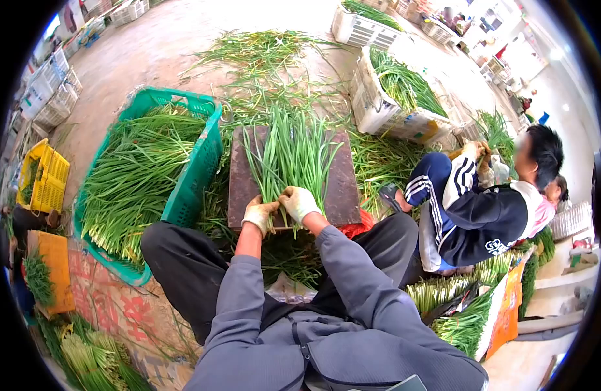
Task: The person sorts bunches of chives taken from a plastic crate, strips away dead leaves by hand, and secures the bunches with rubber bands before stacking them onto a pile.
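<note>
A loose bunch of garlic chives (290, 153) lies on a dark square board (242, 176) in front of me, leaf tips pointing away. My left hand (259, 213), in a pale work glove, is closed around the near ends of some stalks at the board's front edge. Just to its right, my gloved right hand (300, 203) is closed on the bunch too, with its fingertips almost meeting the left ones. The stalk ends inside both hands are mostly hidden.
A green crate (206, 153) full of chives stands at my left. White crates (372, 107) of greens stand ahead right. Loose leaves (264, 55) litter the floor. A person (489, 208) sits close at my right, beside stacked bundles (463, 326). A yellow crate (49, 176) is far left.
</note>
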Motion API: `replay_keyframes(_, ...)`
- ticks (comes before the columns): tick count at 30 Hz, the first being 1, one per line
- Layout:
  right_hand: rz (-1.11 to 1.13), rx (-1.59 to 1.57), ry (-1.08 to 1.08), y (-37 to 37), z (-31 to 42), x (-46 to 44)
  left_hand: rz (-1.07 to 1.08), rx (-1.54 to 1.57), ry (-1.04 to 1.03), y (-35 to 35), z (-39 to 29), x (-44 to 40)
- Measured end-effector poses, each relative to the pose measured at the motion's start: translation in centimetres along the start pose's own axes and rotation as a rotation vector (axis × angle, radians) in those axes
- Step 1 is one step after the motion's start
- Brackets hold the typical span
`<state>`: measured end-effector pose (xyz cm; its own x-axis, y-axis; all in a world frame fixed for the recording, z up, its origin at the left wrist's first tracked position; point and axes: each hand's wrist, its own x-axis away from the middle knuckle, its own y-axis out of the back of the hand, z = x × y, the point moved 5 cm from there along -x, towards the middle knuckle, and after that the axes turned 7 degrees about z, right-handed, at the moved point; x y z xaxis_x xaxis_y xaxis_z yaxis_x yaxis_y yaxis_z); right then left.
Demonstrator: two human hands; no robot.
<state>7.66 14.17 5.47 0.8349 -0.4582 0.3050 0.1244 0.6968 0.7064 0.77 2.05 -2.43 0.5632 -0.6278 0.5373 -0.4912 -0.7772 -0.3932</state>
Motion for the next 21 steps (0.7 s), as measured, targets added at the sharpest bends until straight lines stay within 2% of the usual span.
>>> replay_keyframes(2, -0.003, -0.084, -0.004, 0.7, -0.9, 0.4, 0.0, 0.019, -0.002, 0.2, 0.1, 0.0)
replay_keyframes(3, 0.107, -0.458, -0.111, 1.4, -0.3, 1.8, 0.01, 0.029, -0.003, 0.1, 0.3, -0.1)
replay_keyframes(5, 0.197, -0.789, -0.095, 2.9, 0.3, 4.1, 0.018, 0.047, 0.003, -0.1, 0.1, 0.2)
replay_keyframes(6, 0.235, -0.829, -0.069, 3.2, -0.3, 5.1, 0.006, 0.042, 0.003, -0.1, -0.2, 0.4)
replay_keyframes(7, 0.235, -0.827, -0.072, 3.8, -0.1, 6.6, -0.005, 0.038, 0.003, 0.0, 0.0, 0.2)
replay_keyframes(9, 0.464, -0.737, -0.119, 4.1, 1.2, 10.7, 0.017, 0.058, -0.006, 0.0, -0.1, 0.2)
replay_keyframes(13, 1.234, -0.176, 0.084, 3.0, 2.8, 17.0, 0.006, 0.112, 0.034, -0.2, -0.4, 0.8)
replay_keyframes(14, 1.333, -0.117, 0.08, 2.4, 2.5, 17.8, 0.002, 0.086, 0.033, -0.2, -0.5, 0.8)
replay_keyframes(15, 1.331, -0.119, 0.08, 2.9, 2.9, 17.5, -0.003, 0.058, 0.032, -0.2, -0.6, 0.7)
replay_keyframes(17, 1.37, 0.057, 0.222, 5.5, 5.0, 16.1, 0.018, 0.067, 0.024, -0.1, -0.4, 0.5)
replay_keyframes(18, 1.147, 0.095, 0.345, 8.2, 6.3, 13.8, 0.037, 0.079, 0.015, 0.0, -0.2, 0.4)
replay_keyframes(20, 0.922, 0.132, 0.461, 11.8, 7.1, 8.5, 0.038, 0.066, 0.014, 0.0, 0.0, 0.3)
replay_keyframes(21, 0.811, -0.503, 0.465, 13.0, 6.7, 4.5, 0.039, 0.052, 0.011, 0.0, -0.1, 0.2)
